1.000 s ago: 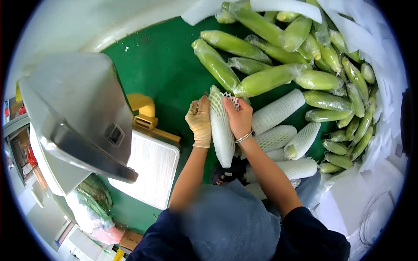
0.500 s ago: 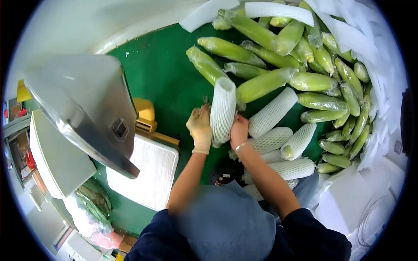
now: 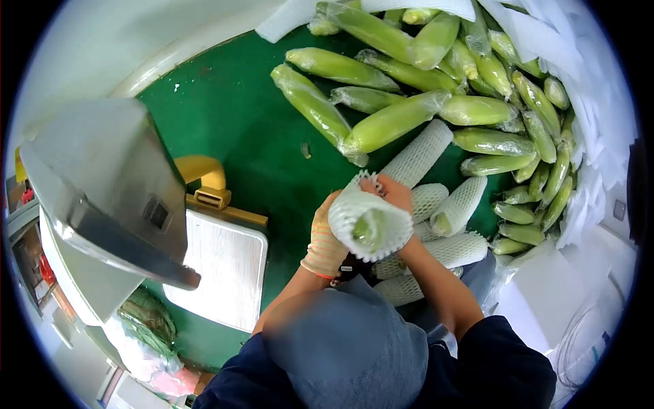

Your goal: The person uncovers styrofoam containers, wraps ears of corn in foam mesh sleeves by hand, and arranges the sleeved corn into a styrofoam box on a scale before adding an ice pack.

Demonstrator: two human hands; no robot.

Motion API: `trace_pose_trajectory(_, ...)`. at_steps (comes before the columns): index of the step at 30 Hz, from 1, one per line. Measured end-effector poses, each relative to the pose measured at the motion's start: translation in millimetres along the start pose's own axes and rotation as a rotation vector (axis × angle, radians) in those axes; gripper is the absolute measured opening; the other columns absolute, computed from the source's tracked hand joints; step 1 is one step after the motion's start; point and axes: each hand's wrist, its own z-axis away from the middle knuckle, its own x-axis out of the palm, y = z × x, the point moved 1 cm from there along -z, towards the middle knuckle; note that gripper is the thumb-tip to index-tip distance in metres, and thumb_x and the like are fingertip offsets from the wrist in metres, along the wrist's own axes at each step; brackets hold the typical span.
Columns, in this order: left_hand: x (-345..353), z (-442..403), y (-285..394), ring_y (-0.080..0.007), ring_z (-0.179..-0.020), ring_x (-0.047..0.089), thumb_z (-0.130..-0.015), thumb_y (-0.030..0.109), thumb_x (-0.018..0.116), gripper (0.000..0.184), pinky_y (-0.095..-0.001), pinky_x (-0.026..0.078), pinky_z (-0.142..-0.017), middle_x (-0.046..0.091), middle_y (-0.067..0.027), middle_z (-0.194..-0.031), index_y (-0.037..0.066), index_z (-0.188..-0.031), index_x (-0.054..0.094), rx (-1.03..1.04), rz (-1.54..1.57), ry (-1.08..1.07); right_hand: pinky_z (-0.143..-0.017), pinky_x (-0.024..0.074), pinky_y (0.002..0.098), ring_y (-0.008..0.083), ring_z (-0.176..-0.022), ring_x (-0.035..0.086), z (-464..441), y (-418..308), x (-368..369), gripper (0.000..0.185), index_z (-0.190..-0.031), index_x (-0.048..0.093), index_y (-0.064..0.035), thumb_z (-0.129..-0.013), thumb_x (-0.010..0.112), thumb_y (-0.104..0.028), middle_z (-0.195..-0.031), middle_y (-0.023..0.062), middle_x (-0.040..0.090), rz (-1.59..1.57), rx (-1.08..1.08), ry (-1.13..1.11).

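Between my hands is a corn ear (image 3: 368,232) inside a white foam net sleeve (image 3: 347,211), its open end tilted up towards the camera. My left hand (image 3: 324,238), in a pale knitted glove, is closed around the sleeve's left side; its fingertips are partly hidden. My bare right hand (image 3: 395,194) grips the far end on the right, fingers curled at the net's edge. Right of my hands lie several corn ears in foam nets (image 3: 460,206). Beyond them a plastic-wrapped corn ear (image 3: 395,126) rests on the green surface (image 3: 231,116).
A heap of plastic-wrapped corn ears (image 3: 494,143) fills the back and right. White foam sleeves (image 3: 593,136) are piled along the right edge. At left stand a metal housing (image 3: 102,184), a yellow part (image 3: 204,178) and a pale board (image 3: 225,273). A capped head (image 3: 347,341) fills the bottom.
The netted corn ear has come nearer my body and tipped so its open end faces the camera. My right hand has moved to its far end. The whole view has shifted slightly.
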Motion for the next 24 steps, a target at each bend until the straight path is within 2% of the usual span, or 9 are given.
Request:
trace_pose_trajectory(3, 3.0, -5.0, -2.8, -0.0174, -0.093, 0.063, -0.078, 0.007, 0.064, 0.039, -0.0259, 0.049, -0.081, 0.066, -0.01, -0.099, -0.001, -0.115, 0.054, 0.255, -1.09, 0.01, -0.071, 0.0428, 0.0349, 0.0225, -0.081, 0.057, 19.5, 50.2, -6.8, 0.017, -0.094, 0.056, -0.0038, -0.085, 0.057, -0.018, -0.089, 0.0149, 0.059, 0.057, -0.221, -0.137)
trace_pose_trajectory(5, 3.9, -6.8, -11.7, -0.0187, -0.089, 0.064, -0.076, 0.006, 0.065, 0.036, -0.0272, 0.05, -0.078, 0.067, -0.0116, -0.098, -0.002, -0.11, 0.058, 0.081, -0.437, 0.108, -0.1, 0.0377, 0.0392, 0.028, -0.115, 0.051, 47.8, 88.0, -14.4, 0.037, -0.12, 0.055, -0.0072, -0.084, 0.056, -0.014, -0.12, 0.015, 0.056, 0.364, -0.43, -0.167)
trace_pose_trajectory(7, 6.5, -16.6, -2.8, -0.0196, -0.084, 0.066, -0.076, 0.006, 0.065, 0.033, -0.0283, 0.051, -0.074, 0.067, -0.0138, -0.091, -0.003, -0.108, 0.059, 0.116, -0.502, 0.102, -0.109, 0.0233, 0.0435, 0.0329, -0.127, 0.036, 52.8, 37.7, -49.5, 0.05, -0.128, 0.047, -0.0067, -0.079, 0.059, -0.015, -0.13, 0.0165, 0.047, 0.305, -0.276, -0.189)
trace_pose_trajectory(10, 24.5, -35.3, 24.7, -0.0175, -0.081, 0.064, -0.085, 0.005, 0.053, 0.02, -0.0303, 0.051, -0.074, 0.068, -0.008, -0.09, -0.001, -0.101, 0.063, -0.277, 0.0, 0.198, -0.093, 0.042, 0.0394, 0.0313, -0.106, 0.055, 20.8, -32.3, -147.4, 0.041, -0.114, 0.053, -0.0051, -0.075, 0.062, -0.01, -0.109, 0.0144, 0.057, 0.271, -0.233, -0.217)
trace_pose_trajectory(12, 18.9, -54.4, 11.3, -0.0208, -0.081, 0.067, -0.083, 0.01, 0.058, 0.018, -0.0284, 0.051, -0.073, 0.068, -0.0132, -0.084, 0.001, -0.096, 0.067, 0.264, -1.157, -0.463, -0.065, 0.0466, 0.0414, 0.0325, -0.077, 0.055, -29.7, -81.5, -186.7, 0.029, -0.1, 0.054, -0.0032, -0.072, 0.06, 0.0, -0.087, 0.014, 0.053, 0.962, -0.486, 0.119)
trace_pose_trajectory(13, 17.8, -50.2, -15.4, -0.028, -0.082, 0.066, -0.083, 0.015, 0.058, 0.017, -0.0315, 0.052, -0.074, 0.067, -0.016, -0.084, 0.004, -0.09, 0.069, -0.038, -0.625, -0.286, -0.061, 0.0468, 0.0398, 0.0328, -0.078, 0.056, -53.3, -106.5, -200.4, 0.033, -0.102, 0.055, -0.0024, -0.07, 0.056, 0.005, -0.089, 0.0146, 0.054, 0.935, -0.543, 0.115)
trace_pose_trajectory(17, 69.9, -44.9, 22.0, -0.0279, -0.085, 0.065, -0.078, 0.03, 0.064, 0.032, -0.033, 0.053, -0.074, 0.068, -0.013, -0.089, 0.003, -0.094, 0.068, -0.365, -1.392, -0.269, -0.08, 0.0458, 0.0403, 0.0318, -0.095, 0.053, -167.4, -180.0, -163.8, 0.041, -0.11, 0.052, -0.0024, -0.07, 0.057, 0.002, -0.1, 0.0133, 0.054, 1.093, -1.052, 0.129)
trace_pose_trajectory(21, 81.6, -33.6, 39.5, -0.0298, -0.1, 0.059, -0.076, 0.03, 0.068, 0.041, -0.0378, 0.05, -0.081, 0.06, -0.0136, -0.11, 0.004, -0.106, 0.06, 0.067, -1.53, -0.045, -0.085, 0.0442, 0.0367, 0.0316, -0.106, 0.051, -295.3, -157.8, -105.9, 0.051, -0.12, 0.049, -0.0071, -0.07, 0.059, 0.0, -0.113, 0.0151, 0.052, 1.46, -0.887, 0.011)
trace_pose_trajectory(24, 70.4, -34.8, 21.7, -0.0291, -0.1, 0.059, -0.079, 0.019, 0.065, 0.031, -0.0324, 0.049, -0.082, 0.061, -0.0157, -0.109, 0.002, -0.104, 0.059, 0.414, -1.288, -0.237, -0.083, 0.0466, 0.0376, 0.0332, -0.101, 0.054, -302.4, -159.5, -78.4, 0.051, -0.122, 0.05, -0.009, -0.072, 0.058, -0.001, -0.113, 0.016, 0.054, 1.653, -0.752, -0.075)
